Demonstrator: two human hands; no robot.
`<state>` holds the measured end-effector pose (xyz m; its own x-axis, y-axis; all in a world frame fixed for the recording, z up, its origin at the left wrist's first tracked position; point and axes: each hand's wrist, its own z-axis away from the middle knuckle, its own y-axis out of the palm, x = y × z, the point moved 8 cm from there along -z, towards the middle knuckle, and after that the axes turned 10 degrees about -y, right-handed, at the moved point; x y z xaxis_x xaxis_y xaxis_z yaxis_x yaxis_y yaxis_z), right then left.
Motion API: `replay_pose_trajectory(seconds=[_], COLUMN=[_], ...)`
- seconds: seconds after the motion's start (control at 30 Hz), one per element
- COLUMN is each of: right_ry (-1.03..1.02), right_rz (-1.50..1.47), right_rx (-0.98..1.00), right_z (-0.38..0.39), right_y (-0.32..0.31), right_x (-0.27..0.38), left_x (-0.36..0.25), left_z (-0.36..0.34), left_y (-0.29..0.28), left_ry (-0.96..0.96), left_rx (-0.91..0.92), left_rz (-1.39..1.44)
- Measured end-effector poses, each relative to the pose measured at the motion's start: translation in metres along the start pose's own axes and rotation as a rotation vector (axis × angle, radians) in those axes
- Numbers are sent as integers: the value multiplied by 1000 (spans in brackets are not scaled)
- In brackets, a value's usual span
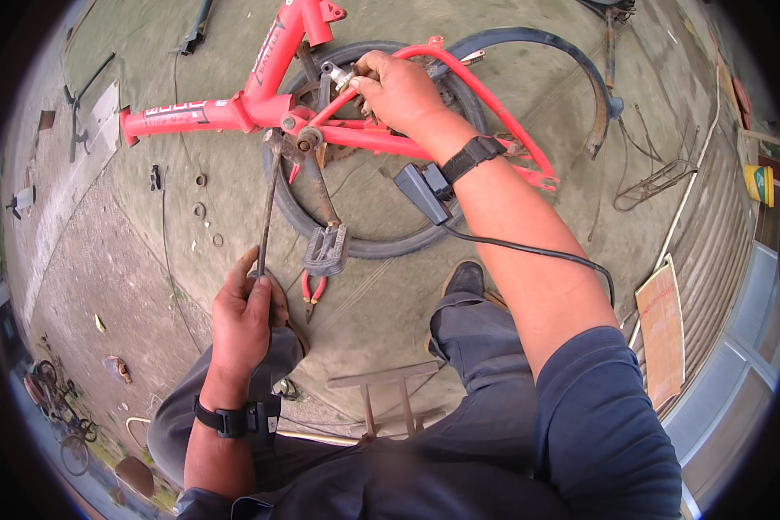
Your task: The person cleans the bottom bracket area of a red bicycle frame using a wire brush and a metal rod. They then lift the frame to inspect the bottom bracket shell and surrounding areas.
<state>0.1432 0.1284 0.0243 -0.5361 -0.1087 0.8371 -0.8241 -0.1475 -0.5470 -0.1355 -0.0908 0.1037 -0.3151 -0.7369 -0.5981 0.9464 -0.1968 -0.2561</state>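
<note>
My left hand [241,321] is closed around the handle of a hammer [269,204]. The hammer's head lies against or just beside the crank end at the red bicycle frame [273,113]; I cannot tell if they touch. From there a crank arm runs down to a black pedal [327,251]. My right hand [400,91] is closed on a small silvery metal part [336,76] above the frame's rear tubes. Its fingers hide much of that part. Beneath the frame lies a wheel with a black tyre [390,247].
Red-handled pliers [312,290] lie below the pedal. Several metal rings [199,211] are scattered on the ground at left. A black mudguard [572,50] curves at upper right. A small wooden stool [386,381] is between my legs, with cardboard [661,334] at right.
</note>
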Motion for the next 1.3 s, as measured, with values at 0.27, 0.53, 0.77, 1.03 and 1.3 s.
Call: replay_pose_trajectory(seconds=[0.27,0.53,0.77,1.03,1.3], right_ry=[38,49,89,46,80], right_rz=[28,31,-40,129,266], right_rx=[-2,27,-29,67,155], right_z=[6,4,6,9,19], right_y=[-9,-4,-8,9,13], right_x=[-3,1,-7,-13,-31], left_x=[7,10,14,14,13], left_z=[1,2,1,0,0], left_y=[-7,-10,-12,-12,-12], left_ry=[13,5,-31,-32,-33], left_rx=[-9,-14,-15,-16,-18], left_rz=[41,52,93,67,66])
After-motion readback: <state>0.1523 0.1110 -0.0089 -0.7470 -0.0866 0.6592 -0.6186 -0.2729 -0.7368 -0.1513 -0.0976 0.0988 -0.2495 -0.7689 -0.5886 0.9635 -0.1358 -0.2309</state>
